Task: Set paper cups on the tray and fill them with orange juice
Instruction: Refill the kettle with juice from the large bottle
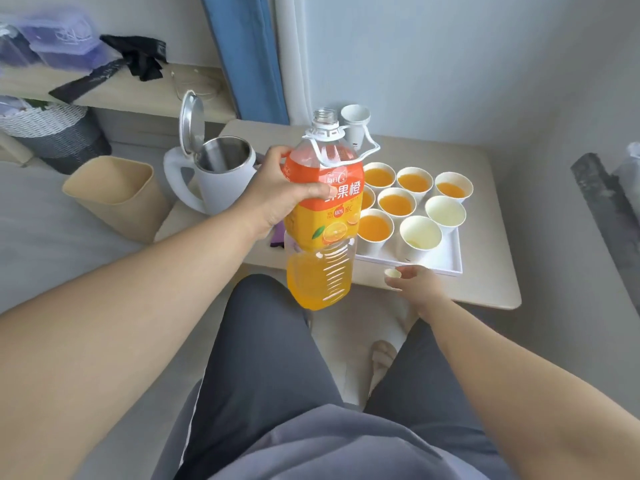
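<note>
The left hand (287,195) has its grip closed round the label of the juice bottle (322,271), thumb on the near side and fingers wrapped behind. The bottle hangs in the air with its long axis running 12 to 6, mouth up and uncapped, about half full.

The tray (446,268) sits on the table (485,168) to the right of the bottle. Of the eight paper cups visible on it, six already hold juice. The two empty cups (420,233) (445,211) stand at the near right of the group, at roughly 4 o'clock from the grip and past the filled cup (374,227) beside the bottle.

So the pour will likely need the bottle carried rightward over that filled cup, then its mouth tipped toward 3 o'clock.

The right hand (419,284) rests on the table at the tray's near edge. It is closer to the empty cups than the left hand, but busy — its fingertips seem to pinch the small cap (393,273).
</note>
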`<state>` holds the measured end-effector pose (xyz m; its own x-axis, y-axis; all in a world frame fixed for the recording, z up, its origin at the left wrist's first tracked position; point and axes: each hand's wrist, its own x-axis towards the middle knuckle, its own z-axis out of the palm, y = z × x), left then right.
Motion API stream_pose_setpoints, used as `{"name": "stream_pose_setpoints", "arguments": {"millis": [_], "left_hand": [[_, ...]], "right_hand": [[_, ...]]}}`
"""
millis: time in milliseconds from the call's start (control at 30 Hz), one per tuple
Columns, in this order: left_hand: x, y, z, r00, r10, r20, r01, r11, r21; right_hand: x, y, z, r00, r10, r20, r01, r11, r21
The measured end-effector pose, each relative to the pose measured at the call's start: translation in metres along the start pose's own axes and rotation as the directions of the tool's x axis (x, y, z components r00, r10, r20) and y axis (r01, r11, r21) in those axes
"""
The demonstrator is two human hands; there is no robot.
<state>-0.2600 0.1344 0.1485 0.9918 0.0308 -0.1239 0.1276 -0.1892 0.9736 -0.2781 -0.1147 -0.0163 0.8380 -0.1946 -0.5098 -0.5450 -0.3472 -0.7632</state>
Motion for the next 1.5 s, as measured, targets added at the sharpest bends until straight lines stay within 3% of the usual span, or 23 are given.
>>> {"name": "stream_pose_setpoints", "arguments": {"millis": [67, 133, 333, 533, 600, 700, 800, 867, 1000, 1067, 1133, 1267, 1367, 1500], "left_hand": [[-0.001, -0.004, 0.004, 1.0, -0.008, 0.002, 0.008, 1.0, 0.026], [-0.001, -0.009, 0.006, 1.0, -0.017, -0.005, 0.017, 0.999, 0.034], [0.0, -0.01, 0.006, 1.0, -0.027, -0.004, 0.027, 0.999, 0.034], [0.001, -0.011, 0.009, 0.999, -0.038, 0.001, 0.038, 0.998, 0.046], [0.001, -0.01, 0.01, 0.999, -0.041, 0.02, 0.04, 0.997, 0.062], [0.001, -0.011, 0.01, 0.998, -0.044, 0.055, 0.04, 0.997, 0.059], [0.002, -0.011, 0.01, 0.994, -0.031, 0.1, 0.026, 0.998, 0.049], [0.002, -0.009, 0.01, 0.99, -0.021, 0.142, 0.015, 0.999, 0.039], [0.0, 0.001, 0.011, 0.975, 0.033, 0.222, -0.031, 0.999, -0.012], [0.001, 0.006, 0.01, 0.963, 0.062, 0.264, -0.049, 0.997, -0.055], [0.002, 0.011, 0.006, 0.958, 0.081, 0.274, -0.055, 0.993, -0.1], [-0.004, 0.019, 0.0, 0.969, 0.131, 0.207, -0.107, 0.986, -0.125], [-0.009, 0.028, -0.001, 0.967, 0.251, 0.035, -0.251, 0.968, -0.005], [-0.011, 0.033, -0.001, 0.909, 0.383, -0.162, -0.37, 0.923, 0.103]], "right_hand": [[0.003, 0.006, 0.007, 1.0, -0.004, -0.015, 0.002, 0.99, -0.144], [0.007, 0.012, 0.014, 1.0, 0.01, -0.027, -0.015, 0.985, -0.171], [0.024, 0.023, 0.027, 0.983, 0.099, -0.155, -0.103, 0.995, -0.018], [0.022, 0.021, 0.03, 0.979, 0.094, -0.181, -0.1, 0.995, -0.024], [0.013, 0.018, 0.025, 0.98, 0.063, -0.191, -0.064, 0.998, 0.002], [-0.009, 0.009, 0.015, 0.975, -0.097, -0.202, 0.117, 0.989, 0.089], [-0.03, -0.014, 0.002, 0.965, -0.253, -0.073, 0.262, 0.901, 0.347], [-0.036, -0.036, -0.009, 0.924, -0.368, 0.101, 0.29, 0.848, 0.444], [-0.037, -0.073, -0.019, 0.746, -0.476, 0.465, 0.402, 0.879, 0.255], [-0.042, -0.087, -0.016, 0.684, -0.482, 0.548, 0.458, 0.868, 0.191], [-0.047, -0.098, -0.014, 0.685, -0.492, 0.537, 0.477, 0.86, 0.181], [-0.051, -0.113, -0.016, 0.735, -0.535, 0.416, 0.522, 0.838, 0.156], [-0.053, -0.127, -0.022, 0.784, -0.52, 0.34, 0.517, 0.849, 0.106], [-0.059, -0.163, -0.025, 0.8, -0.496, 0.336, 0.547, 0.834, -0.071]]}}
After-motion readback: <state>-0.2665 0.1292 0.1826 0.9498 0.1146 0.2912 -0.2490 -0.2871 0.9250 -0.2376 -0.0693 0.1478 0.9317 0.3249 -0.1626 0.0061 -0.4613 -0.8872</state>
